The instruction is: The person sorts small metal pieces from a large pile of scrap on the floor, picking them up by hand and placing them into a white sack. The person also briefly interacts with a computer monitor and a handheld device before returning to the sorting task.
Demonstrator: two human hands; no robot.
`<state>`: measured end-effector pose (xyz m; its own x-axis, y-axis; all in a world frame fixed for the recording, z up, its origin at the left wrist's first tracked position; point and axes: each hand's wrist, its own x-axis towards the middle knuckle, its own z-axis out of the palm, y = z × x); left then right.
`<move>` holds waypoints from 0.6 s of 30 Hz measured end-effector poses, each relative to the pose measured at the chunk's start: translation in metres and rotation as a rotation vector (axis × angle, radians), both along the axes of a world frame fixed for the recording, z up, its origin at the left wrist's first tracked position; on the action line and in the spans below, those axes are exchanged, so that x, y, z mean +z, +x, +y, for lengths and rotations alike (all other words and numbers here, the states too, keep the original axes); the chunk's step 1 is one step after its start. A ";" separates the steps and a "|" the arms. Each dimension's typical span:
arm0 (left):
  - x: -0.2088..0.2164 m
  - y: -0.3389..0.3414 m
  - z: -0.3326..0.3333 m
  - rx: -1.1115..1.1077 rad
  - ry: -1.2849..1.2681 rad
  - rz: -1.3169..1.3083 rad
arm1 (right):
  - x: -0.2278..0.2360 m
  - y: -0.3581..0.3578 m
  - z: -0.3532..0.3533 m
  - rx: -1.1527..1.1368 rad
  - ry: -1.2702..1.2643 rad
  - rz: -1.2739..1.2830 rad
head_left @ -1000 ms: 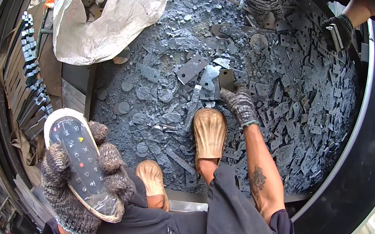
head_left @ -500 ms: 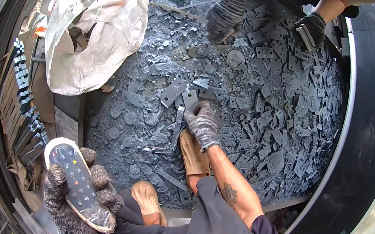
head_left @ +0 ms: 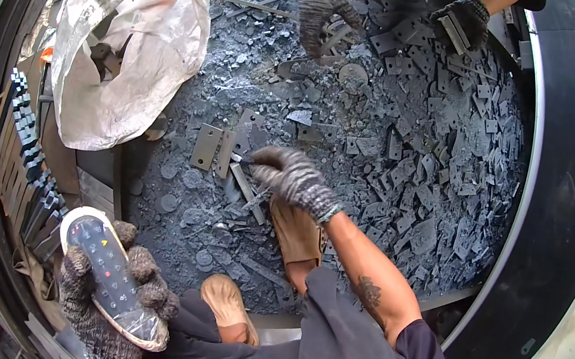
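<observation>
My left hand (head_left: 101,308), in a dark knitted glove, is wrapped round a remote control (head_left: 110,279) with a dark button face, a pale rim and clear plastic over its lower end. My right hand (head_left: 295,181), in a grey striped glove, reaches down to the scrap with its fingers closed together. A small piece with a light tip shows at the fingertips; its kind is unclear. Beside them lie a two-hole metal plate (head_left: 207,147), a narrow holed strip (head_left: 224,154) and a darker holed plate (head_left: 250,131). A slanting metal bar (head_left: 247,190) lies just below the fingers.
Another person's striped glove (head_left: 320,13) reaches in at the top; their darker glove (head_left: 465,24) holds flat metal pieces. A large whitish sack (head_left: 147,77) lies at the left. Small plates (head_left: 411,146) and grey debris cover the bed, walled by a dark side (head_left: 569,184). My shoes (head_left: 228,301) stand in it.
My right hand has moved left from the holed plate. A two-hole plate and a strip now lie farther left, and the bar slants. The other person's striped glove has moved left and its fingers have spread.
</observation>
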<state>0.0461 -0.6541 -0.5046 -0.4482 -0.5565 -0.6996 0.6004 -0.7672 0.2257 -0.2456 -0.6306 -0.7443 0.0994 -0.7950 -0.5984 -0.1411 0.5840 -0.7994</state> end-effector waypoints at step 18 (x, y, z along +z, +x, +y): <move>0.003 -0.012 -0.003 0.084 0.044 -0.115 | -0.048 -0.103 0.041 -0.426 0.029 0.276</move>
<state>0.0337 -0.6575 -0.5018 -0.3169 -0.5560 -0.7684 0.6349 -0.7263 0.2636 -0.3489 -0.5896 -0.7924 -0.3953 -0.7132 -0.5789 -0.0893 0.6570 -0.7486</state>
